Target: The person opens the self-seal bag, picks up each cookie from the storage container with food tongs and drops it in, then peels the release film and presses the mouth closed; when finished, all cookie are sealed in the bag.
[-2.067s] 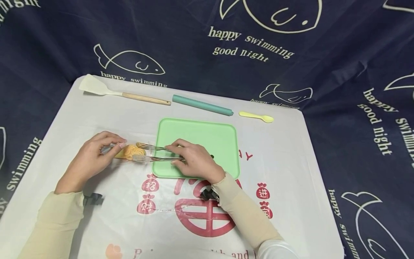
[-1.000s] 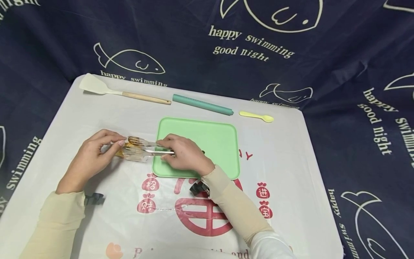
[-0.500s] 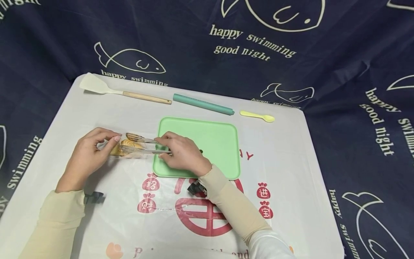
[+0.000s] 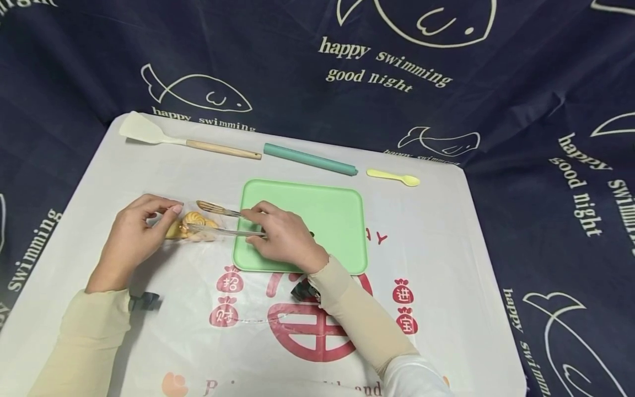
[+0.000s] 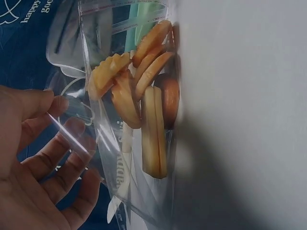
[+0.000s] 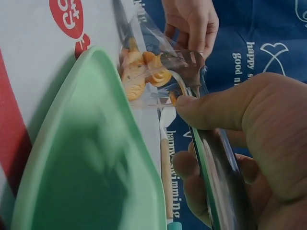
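My left hand (image 4: 136, 237) pinches the edge of a clear zip bag (image 5: 103, 148) between thumb and fingers. Inside the bag are several golden pastry-like pieces (image 5: 153, 62), some ridged and one a long stick shape (image 5: 153, 139). With my right hand (image 4: 288, 237) I hold metal tongs (image 4: 230, 232) with slotted ends, pointing left at the bag. Their two arms stand apart, the lower one over a swirled piece (image 4: 195, 219). Whether both tips are inside the bag I cannot tell. The right wrist view shows thumb and fingers round the tongs (image 6: 218, 167).
A green tray (image 4: 317, 207) lies under my right hand. Along the table's far edge are a white spatula with a wooden handle (image 4: 223, 150), a teal stick (image 4: 310, 159) and a yellow spoon (image 4: 392, 177). A dark blue printed cloth (image 4: 297, 33) hangs behind.
My right hand has moved left with the tongs, further over the bag. The tongs' arms drew closer, then spread again. My left hand and the pastry pieces have shifted slightly left and away.
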The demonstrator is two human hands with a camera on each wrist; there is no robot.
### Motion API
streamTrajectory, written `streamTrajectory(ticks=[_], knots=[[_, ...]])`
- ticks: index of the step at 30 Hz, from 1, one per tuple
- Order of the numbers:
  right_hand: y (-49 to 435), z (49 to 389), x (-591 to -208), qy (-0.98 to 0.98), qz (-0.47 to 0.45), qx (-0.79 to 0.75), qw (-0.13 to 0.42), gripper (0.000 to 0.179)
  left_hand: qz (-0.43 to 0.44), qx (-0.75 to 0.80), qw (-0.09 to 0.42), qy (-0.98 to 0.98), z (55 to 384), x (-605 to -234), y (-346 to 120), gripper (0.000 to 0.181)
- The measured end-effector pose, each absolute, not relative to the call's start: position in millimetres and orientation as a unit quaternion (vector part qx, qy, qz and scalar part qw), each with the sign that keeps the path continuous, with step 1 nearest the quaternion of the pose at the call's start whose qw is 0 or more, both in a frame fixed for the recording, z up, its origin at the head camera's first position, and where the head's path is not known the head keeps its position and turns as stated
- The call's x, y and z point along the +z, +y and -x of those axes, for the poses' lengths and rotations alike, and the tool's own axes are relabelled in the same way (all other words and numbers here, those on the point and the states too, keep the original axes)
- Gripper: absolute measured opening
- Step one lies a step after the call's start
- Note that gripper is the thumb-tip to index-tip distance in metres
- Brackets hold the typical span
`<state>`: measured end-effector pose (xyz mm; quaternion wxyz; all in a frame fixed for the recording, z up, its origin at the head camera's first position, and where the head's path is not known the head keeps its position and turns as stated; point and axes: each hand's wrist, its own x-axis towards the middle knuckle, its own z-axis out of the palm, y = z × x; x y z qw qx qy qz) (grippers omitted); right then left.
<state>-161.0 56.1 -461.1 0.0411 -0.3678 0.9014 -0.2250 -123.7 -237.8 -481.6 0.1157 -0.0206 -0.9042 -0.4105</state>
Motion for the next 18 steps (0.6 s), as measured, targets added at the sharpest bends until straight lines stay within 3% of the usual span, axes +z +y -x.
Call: streamTrajectory(ticks=[4, 10, 18], knots=[[71, 158, -462, 0.896, 0.349, -0.269, 0.053, 0.061, 0.027, -0.408, 0.116, -0.905, 124, -482, -238, 0.023], [117, 155, -466, 0.904, 0.274, -0.326, 0.027, 0.093, 0.03, -0.408, 0.114, -0.905, 122, -483, -236, 0.024], [221, 148, -471, 0.948, 0.044, -0.308, -0.06, 0.105, 0.037, -0.412, 0.1, -0.905, 122, -483, -236, 0.025]])
